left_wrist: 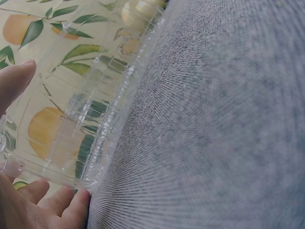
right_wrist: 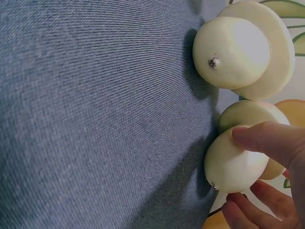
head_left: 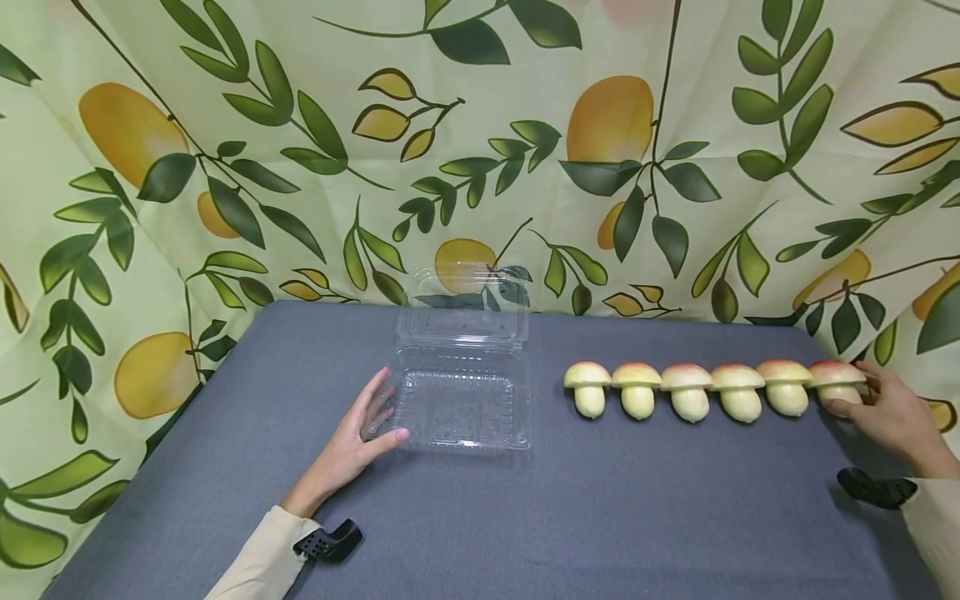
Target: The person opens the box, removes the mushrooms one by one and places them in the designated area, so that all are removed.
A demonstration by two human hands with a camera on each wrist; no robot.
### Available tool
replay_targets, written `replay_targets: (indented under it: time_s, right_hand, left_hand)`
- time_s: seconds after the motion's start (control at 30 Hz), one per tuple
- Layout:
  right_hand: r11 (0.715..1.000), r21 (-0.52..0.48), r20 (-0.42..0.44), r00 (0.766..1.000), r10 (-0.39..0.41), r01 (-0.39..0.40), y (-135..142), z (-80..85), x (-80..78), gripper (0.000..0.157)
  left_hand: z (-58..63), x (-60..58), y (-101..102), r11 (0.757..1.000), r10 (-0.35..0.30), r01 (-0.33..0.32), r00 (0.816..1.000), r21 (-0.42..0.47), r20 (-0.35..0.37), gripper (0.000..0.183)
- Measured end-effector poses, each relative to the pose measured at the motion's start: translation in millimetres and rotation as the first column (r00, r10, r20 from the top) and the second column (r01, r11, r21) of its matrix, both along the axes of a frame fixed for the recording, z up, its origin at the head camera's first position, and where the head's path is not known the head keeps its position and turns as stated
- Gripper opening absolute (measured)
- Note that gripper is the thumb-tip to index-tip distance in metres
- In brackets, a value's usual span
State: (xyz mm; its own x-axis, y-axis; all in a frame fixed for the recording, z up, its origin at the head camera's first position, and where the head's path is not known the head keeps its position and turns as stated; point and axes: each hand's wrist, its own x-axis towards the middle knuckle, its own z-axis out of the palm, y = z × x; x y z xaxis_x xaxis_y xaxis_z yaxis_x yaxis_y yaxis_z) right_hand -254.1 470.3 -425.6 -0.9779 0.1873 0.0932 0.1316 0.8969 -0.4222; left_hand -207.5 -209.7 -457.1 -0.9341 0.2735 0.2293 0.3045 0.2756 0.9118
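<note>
A clear plastic clamshell box (head_left: 461, 408) stands on the table with its lid (head_left: 465, 321) raised at the back. My left hand (head_left: 348, 450) is at the box's left side, thumb spread toward the front; in the left wrist view its fingertips (left_wrist: 78, 205) rest against the clear wall. Several mushroom-shaped pieces with reddish caps and pale stems lie in a row to the right. At the row's right end, my right hand (head_left: 892, 412) holds the last mushroom (head_left: 836, 375). Its thumb (right_wrist: 262, 138) lies on the pale stem (right_wrist: 236, 162), with fingers on the opposite side.
The neighbouring mushroom (right_wrist: 231, 52) sits close beside the held one. The row's left-end mushroom (head_left: 588, 392) lies a short way right of the box. A grey cloth covers the table (head_left: 562, 508). A leaf-and-fruit curtain (head_left: 480, 167) hangs behind the back edge.
</note>
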Motion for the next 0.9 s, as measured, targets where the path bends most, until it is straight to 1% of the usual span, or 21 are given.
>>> replay_targets:
  time_s: [0.13, 0.3, 0.47, 0.5, 0.6, 0.7, 0.73, 0.9]
  right_hand:
    - [1.000, -0.001, -0.009, 1.000, -0.003, 0.003, -4, 5.1, 3.1, 0.079]
    - [0.999, 0.043, -0.044, 0.999, 0.008, -0.006, -8, 11.3, 6.4, 0.075]
    - [0.998, 0.059, -0.084, 0.996, 0.024, -0.019, -12, 15.0, 6.6, 0.076]
    - [0.997, 0.072, -0.091, 0.996, 0.005, 0.001, -14, 14.3, 5.3, 0.077]
    - [0.997, 0.068, -0.115, 0.993, 0.033, -0.026, -23, 19.5, 1.9, 0.077]
    - [0.995, 0.071, -0.132, 0.989, 0.073, -0.064, -37, 29.0, -2.5, 0.075]
    - [0.994, 0.053, -0.131, 0.986, 0.105, -0.098, -41, 34.2, -3.0, 0.074]
    - [0.988, 0.029, -0.126, 0.980, 0.152, -0.149, -65, 50.9, -8.7, 0.072]
  left_hand:
    - [2.4, 1.4, 0, 1.000, -0.005, 0.005, 1.000, 0.004, 0.001, 0.090]
    - [2.4, 0.6, -1, 1.000, -0.006, 0.006, 1.000, 0.019, -0.003, 0.089]
    - [1.2, -1.7, -2, 1.000, 0.012, -0.012, 0.999, 0.008, -0.029, 0.084]
    - [1.1, -2.1, -2, 1.000, 0.016, -0.016, 0.999, 0.002, -0.037, 0.082]
    - [2.7, -2.9, -3, 0.999, 0.036, -0.037, 0.998, -0.015, -0.043, 0.080]
    - [5.3, -3.0, -5, 0.998, 0.053, -0.055, 0.997, -0.033, -0.055, 0.078]
    - [6.3, -3.1, -5, 0.997, 0.058, -0.061, 0.997, -0.039, -0.058, 0.078]
    - [10.6, -7.3, -7, 0.991, 0.073, -0.086, 0.989, -0.099, -0.130, 0.079]
